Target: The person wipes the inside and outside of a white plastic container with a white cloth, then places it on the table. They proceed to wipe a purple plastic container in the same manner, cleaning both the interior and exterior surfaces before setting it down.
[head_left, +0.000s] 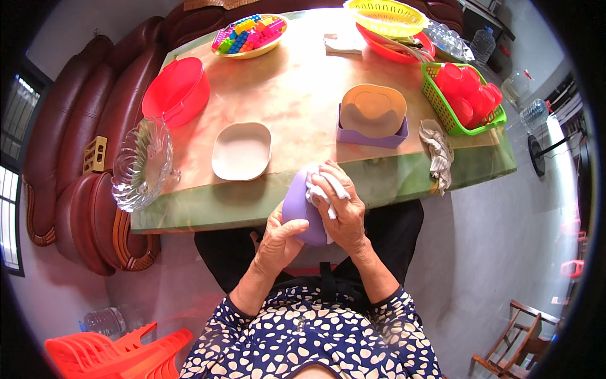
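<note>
My left hand (279, 235) grips a purple plastic bowl (295, 202) by its near side, thumb across it, just off the table's front edge. The bowl is tipped on its side, so its inside is mostly hidden. In my right hand (341, 205) a white cloth (314, 183) is bunched and pressed against the bowl's right side. On the table beyond, a cream square bowl (242, 151) stands to the left. To the right, an orange wavy-edged dish (373, 107) sits in a purple container (372, 138).
A glass bowl (148, 165) and red basin (178, 90) stand at the left. Toy bricks fill a yellow basket (246, 54) at the back. At right are a green basket (470, 129) of red cups and a crumpled striped cloth (437, 151). A yellow colander (386, 17) stands far back.
</note>
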The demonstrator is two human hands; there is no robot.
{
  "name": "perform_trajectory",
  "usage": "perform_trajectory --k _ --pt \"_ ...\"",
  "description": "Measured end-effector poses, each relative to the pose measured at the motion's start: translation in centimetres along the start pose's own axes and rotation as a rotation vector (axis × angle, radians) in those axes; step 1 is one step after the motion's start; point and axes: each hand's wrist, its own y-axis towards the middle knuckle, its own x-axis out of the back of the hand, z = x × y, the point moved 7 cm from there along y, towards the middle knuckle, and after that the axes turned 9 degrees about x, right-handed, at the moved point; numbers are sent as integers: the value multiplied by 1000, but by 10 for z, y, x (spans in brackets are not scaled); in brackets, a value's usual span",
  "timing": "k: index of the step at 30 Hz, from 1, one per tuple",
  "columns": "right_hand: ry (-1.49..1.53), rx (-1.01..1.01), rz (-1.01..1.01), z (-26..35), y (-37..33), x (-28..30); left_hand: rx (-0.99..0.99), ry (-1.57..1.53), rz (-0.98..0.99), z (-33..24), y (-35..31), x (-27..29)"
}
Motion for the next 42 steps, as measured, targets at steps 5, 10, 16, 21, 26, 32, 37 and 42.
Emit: perform_trajectory --k 5,10,16,21,26,32,37,42 --pt "138 127 225 14 0 -1 166 203 -20 2 3 6" --pt "77 182 236 30 13 5 121 318 -49 11 -2 5" --pt "-95 43 -55 19 21 18 105 488 -120 16 -6 0" --pt "22 -307 -198 -16 -1 24 63 475 -53 20 -11 5" --pt "36 -189 -139 -2 6 20 61 431 -35 22 -10 10" --pt "-110 195 126 53 21 -4 -5 280 -83 23 -10 17" --pt "-160 -40 -82 24 21 13 18 357 -104 17 -15 15" --pt "15 -289 -182 -6 5 23 -35 281 -43 13 -15 8"
